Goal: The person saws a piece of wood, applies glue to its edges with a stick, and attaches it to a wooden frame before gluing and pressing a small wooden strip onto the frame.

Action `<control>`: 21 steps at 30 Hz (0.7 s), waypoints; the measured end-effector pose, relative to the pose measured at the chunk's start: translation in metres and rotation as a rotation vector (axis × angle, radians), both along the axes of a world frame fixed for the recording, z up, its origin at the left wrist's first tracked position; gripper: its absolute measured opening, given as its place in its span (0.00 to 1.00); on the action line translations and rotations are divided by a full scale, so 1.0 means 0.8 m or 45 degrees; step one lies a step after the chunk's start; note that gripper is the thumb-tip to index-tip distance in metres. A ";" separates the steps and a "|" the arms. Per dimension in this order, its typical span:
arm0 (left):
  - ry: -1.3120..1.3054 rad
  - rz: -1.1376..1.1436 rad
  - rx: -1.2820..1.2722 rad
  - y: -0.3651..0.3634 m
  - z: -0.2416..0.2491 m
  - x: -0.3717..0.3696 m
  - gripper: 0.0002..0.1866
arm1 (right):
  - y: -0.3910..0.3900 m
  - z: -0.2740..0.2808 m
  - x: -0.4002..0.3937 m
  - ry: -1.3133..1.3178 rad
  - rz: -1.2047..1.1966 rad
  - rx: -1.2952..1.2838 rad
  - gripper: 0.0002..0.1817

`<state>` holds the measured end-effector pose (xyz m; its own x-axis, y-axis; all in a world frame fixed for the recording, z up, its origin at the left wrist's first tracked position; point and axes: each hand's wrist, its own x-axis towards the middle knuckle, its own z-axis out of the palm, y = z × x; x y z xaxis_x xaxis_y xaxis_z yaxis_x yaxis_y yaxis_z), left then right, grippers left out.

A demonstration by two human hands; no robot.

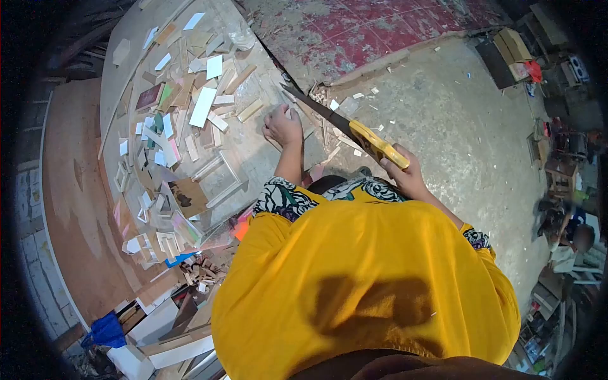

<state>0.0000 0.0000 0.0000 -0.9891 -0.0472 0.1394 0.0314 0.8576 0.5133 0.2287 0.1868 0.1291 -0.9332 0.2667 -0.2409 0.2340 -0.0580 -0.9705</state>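
Observation:
In the head view my right hand (407, 172) is closed around the yellow handle of a hand saw (347, 125). Its dark blade slants up and left, with the tip over the table edge. My left hand (284, 127) rests at that edge with its fingers curled down on a piece of wood, mostly hidden under the hand. Left of this hand, scraps of wood (250, 110) and white offcuts (203, 106) lie scattered on the worktable (258, 81). A small wooden frame (220, 179) also lies there.
A brown board (76, 196) lies at the left. Wood offcuts and a blue bag (107, 330) are piled at lower left. Sawn bits litter the concrete floor (443, 120) beside red tiles (380, 31). Another person (577, 233) sits at far right among clutter; a cardboard box (512, 47) stands upper right.

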 end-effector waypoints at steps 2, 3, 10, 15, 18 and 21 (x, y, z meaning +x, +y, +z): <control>0.210 0.155 -0.105 0.003 0.007 0.020 0.11 | -0.007 0.009 0.008 0.119 0.063 0.211 0.06; 0.252 0.158 -0.035 0.030 0.001 -0.008 0.11 | 0.009 0.005 -0.013 0.164 0.058 0.279 0.06; 0.103 -0.055 -0.015 0.002 0.000 -0.002 0.07 | -0.029 0.015 0.013 0.140 0.001 0.340 0.07; 0.073 -0.106 0.005 -0.002 0.009 -0.008 0.07 | -0.051 0.013 0.023 0.116 -0.042 0.376 0.06; 0.070 -0.129 0.033 -0.002 0.005 -0.012 0.06 | -0.068 0.019 0.022 0.130 -0.086 0.392 0.06; 0.125 -0.147 0.013 -0.002 0.004 -0.010 0.06 | -0.081 0.018 0.026 0.148 -0.055 0.488 0.06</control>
<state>-0.0081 -0.0020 0.0035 -0.9698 0.0639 0.2354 0.1796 0.8400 0.5120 0.2494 0.1223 0.1434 -0.9343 0.3565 -0.0097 0.1264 0.3056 -0.9437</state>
